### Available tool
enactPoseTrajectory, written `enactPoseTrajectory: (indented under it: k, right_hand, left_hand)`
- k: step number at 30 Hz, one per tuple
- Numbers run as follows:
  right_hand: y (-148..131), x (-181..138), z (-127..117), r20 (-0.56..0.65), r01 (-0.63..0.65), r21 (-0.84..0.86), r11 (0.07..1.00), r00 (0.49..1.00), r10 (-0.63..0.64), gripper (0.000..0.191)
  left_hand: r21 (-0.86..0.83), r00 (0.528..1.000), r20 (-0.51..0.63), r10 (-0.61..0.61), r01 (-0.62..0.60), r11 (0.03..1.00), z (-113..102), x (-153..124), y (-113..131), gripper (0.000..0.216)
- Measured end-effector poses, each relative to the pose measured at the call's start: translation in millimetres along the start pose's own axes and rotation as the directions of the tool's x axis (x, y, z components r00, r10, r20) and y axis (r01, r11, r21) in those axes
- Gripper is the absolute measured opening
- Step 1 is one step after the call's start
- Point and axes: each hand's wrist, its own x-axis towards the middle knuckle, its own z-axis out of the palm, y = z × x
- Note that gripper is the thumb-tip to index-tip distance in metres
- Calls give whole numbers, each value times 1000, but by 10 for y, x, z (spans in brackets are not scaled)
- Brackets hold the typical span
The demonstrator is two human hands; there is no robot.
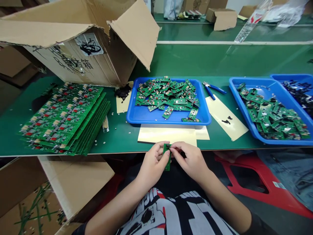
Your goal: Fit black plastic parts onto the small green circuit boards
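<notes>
A small green circuit board point(167, 165) stands lengthwise between my hands at the table's front edge. My left hand point(154, 161) is closed around it, thumb across its face. At the board's upper end, the pinched fingers of my right hand point(188, 158) press on a small black part point(168, 147), mostly hidden by the fingertips. Just beyond my hands lie sheets of cream paper point(166, 133). Behind these sits a blue tray point(168, 121) heaped with small circuit boards point(168, 93).
Stacked circuit panels point(63, 117) stand left, before an open cardboard box point(80, 65). Blue-handled cutters point(212, 88) lie right of the middle tray. Farther right are another blue tray point(246, 114) of boards and a tray of black parts point(299, 94). A red stool point(259, 186) is below.
</notes>
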Motion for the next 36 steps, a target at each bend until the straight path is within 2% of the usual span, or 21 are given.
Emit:
enactPoseTrajectory:
  k: [20,28,32,36]
  right_hand:
    - [15,19,49,-37,11,15,1000,999,-10,13]
    - [13,2,80,-62,9,22,1000,998,-8,13]
    - [39,3,46,-75,-5,7,1000,997,6,20]
    - [100,34,-40,-32,100,-84,991,994,-103,15]
  left_hand:
    - [56,1000,-20,24,-23,998,0,20,-35,28]
    - [82,995,-56,86,-81,993,5,45,-43,28]
    - [89,995,-51,86,-82,993,-1,68,-53,26]
    - [159,998,-13,54,-51,986,-37,89,-49,21]
